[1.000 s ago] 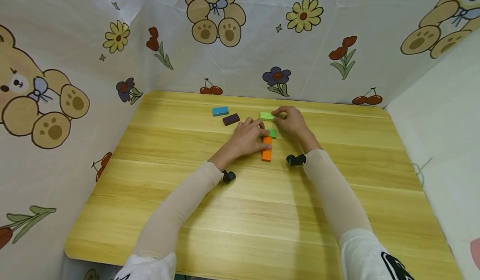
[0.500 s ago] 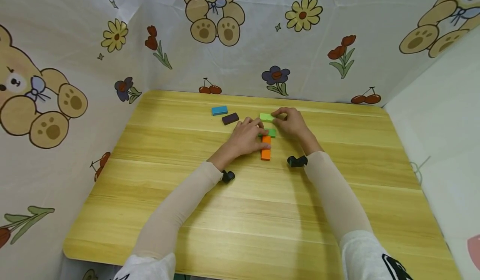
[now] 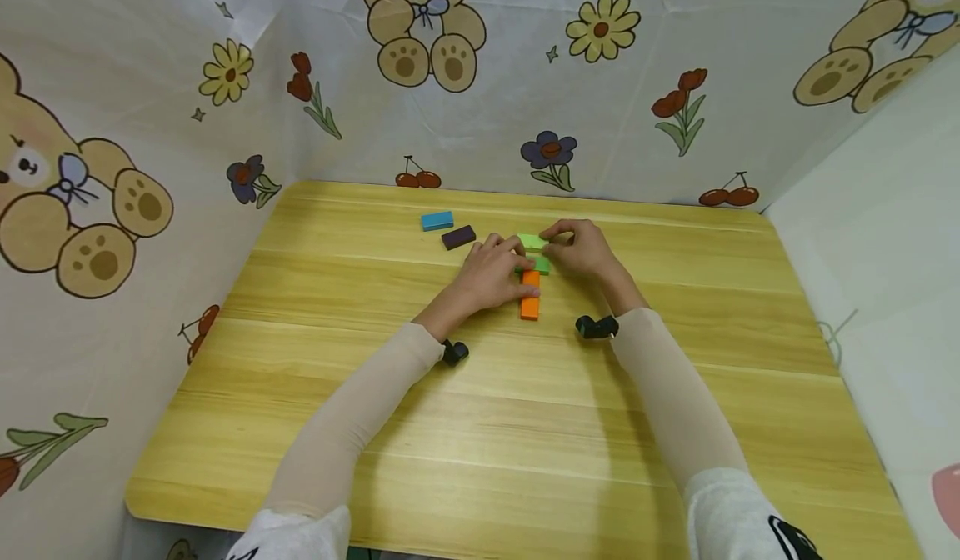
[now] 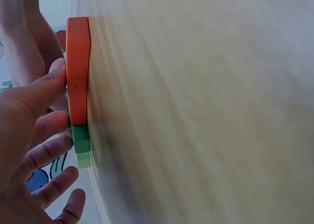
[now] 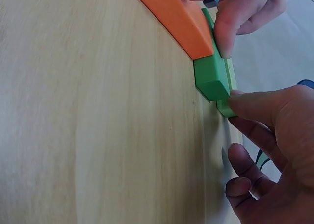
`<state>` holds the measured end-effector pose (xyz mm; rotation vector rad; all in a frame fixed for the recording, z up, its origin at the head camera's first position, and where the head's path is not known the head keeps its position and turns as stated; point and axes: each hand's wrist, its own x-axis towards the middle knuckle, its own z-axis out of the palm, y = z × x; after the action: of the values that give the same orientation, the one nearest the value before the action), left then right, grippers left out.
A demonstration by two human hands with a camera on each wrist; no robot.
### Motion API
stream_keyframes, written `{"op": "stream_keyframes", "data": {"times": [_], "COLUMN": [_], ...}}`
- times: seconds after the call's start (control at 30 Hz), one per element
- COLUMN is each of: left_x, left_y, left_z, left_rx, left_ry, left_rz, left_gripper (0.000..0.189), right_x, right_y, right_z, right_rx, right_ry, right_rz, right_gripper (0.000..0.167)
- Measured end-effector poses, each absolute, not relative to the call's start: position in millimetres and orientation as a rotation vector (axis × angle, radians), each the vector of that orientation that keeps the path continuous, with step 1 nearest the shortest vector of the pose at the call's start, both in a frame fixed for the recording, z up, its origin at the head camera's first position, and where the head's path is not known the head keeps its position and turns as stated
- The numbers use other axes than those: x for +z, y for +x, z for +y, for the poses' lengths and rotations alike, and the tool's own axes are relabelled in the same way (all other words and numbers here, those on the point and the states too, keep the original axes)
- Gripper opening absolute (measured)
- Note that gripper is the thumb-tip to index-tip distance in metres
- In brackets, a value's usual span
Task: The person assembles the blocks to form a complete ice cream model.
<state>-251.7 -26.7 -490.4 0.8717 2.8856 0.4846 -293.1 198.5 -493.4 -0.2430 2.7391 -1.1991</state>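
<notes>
An orange wooden block (image 3: 530,308) lies lengthwise on the table, its far end against a green block (image 5: 212,77) set crosswise. The left hand (image 3: 491,277) reaches over both: its thumb rests on the orange block and its fingertips touch the green block, the other fingers spread loosely in the left wrist view. Just beyond the green block lies a light green block (image 3: 532,242), parallel to it. The right hand (image 3: 585,252) pinches that block's right end between thumb and index finger, its remaining fingers curled loosely in the right wrist view.
Left of the hands, a blue block (image 3: 437,221) and a dark purple block (image 3: 458,237) lie near the back of the wooden table (image 3: 480,427). A patterned cloth (image 3: 315,10) hangs behind the table's far edge. Black wrist cameras sit below both wrists.
The right hand has drawn the light green block toward the person, narrowing the gap to the green block. The left hand stays in place on the orange and green blocks.
</notes>
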Motion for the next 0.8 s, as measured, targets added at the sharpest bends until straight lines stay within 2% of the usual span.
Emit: {"op": "stream_keyframes", "data": {"times": [0.8], "left_x": [-491.3], "left_y": [-251.3], "left_z": [-27.1], "left_rx": [0.469], "left_ry": [0.869], "left_rz": [2.894], "left_gripper": [0.061], "right_x": [-494.2], "right_y": [-286.6], "right_z": [198.3], "right_rx": [-1.28], "right_ry": [-0.235], "right_rz": [2.691], "right_gripper": [0.017]}}
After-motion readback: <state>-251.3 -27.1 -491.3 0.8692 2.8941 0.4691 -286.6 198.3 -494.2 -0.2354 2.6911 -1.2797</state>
